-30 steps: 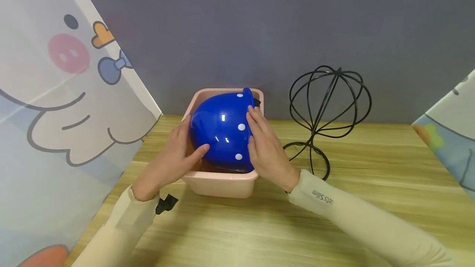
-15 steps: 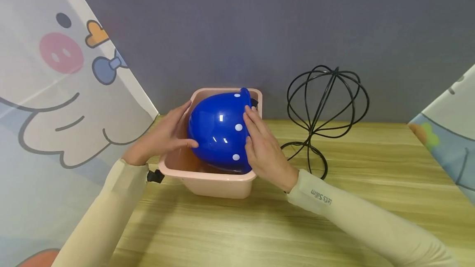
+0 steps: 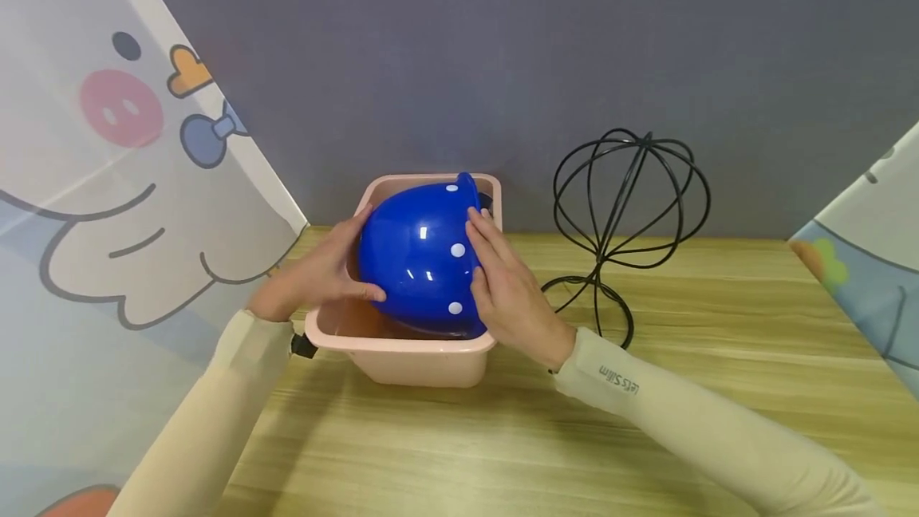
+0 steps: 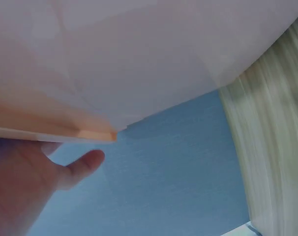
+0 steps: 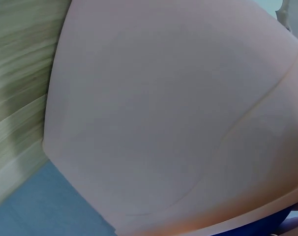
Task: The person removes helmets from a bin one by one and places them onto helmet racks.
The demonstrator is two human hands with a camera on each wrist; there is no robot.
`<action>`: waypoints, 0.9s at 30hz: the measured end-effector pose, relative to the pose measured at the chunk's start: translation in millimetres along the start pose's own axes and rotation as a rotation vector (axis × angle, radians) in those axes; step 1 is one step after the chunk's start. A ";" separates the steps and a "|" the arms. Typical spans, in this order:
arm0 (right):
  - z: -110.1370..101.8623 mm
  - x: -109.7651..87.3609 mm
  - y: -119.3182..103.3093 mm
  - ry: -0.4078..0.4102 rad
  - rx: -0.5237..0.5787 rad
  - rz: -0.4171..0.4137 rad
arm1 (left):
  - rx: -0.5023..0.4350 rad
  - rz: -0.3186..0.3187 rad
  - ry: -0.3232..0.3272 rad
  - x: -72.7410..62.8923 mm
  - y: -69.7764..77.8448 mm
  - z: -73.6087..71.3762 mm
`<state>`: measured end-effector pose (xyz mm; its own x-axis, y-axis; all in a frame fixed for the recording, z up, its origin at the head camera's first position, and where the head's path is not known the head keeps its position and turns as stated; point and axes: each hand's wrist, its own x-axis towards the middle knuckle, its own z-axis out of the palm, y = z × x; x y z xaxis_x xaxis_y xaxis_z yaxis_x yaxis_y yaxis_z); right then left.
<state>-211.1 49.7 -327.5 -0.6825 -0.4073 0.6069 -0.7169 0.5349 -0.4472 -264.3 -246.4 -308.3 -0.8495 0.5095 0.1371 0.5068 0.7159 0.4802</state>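
A glossy blue helmet (image 3: pixel 412 258) with white dots lies on its side in a pink plastic bin (image 3: pixel 424 365), its rim turned to the right. My left hand (image 3: pixel 323 270) is at the dome's left side, thumb and fingers spread and the fingertips up against it. My right hand (image 3: pixel 513 297) rests flat with straight fingers on the helmet's rim side, over the bin's right edge. In the left wrist view the thumb (image 4: pixel 85 164) shows beside the bin rim (image 4: pixel 97 135). The right wrist view is mostly filled by the bin's outer wall (image 5: pixel 163 108). The helmet's inside is hidden.
A black wire stand (image 3: pixel 603 254) with a round cage top stands right of the bin. Behind the wooden table (image 3: pixel 459 453) rises a grey wall (image 3: pixel 546 62). A cartoon-printed panel (image 3: pixel 215 238) borders the left side, another the right (image 3: pixel 861 262).
My left hand first drew back leftward from the helmet, then came slightly right again to its dome. The right hand stays on the rim side, and the helmet has kept its pose in the bin.
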 end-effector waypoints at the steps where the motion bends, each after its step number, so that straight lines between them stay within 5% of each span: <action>1: -0.4 -0.4 0.5 0.000 -0.001 -0.003 | 0.014 0.015 0.003 -0.3 0.5 0.3; 6: -1.6 -0.8 3.0 0.009 0.002 -0.031 | 0.066 0.061 0.024 0.3 2.1 -1.1; 15: -1.4 0.0 5.8 -0.007 0.013 -0.039 | 0.069 0.011 0.000 5.8 -1.0 -7.2; 27: -1.5 0.4 6.9 0.008 0.035 -0.042 | 0.108 0.124 -0.029 14.6 0.5 -7.2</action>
<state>-216.1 54.4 -329.4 -0.6508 -0.4225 0.6309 -0.7493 0.4916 -0.4437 -277.4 -242.1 -299.8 -0.7756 0.6095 0.1641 0.6218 0.6929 0.3651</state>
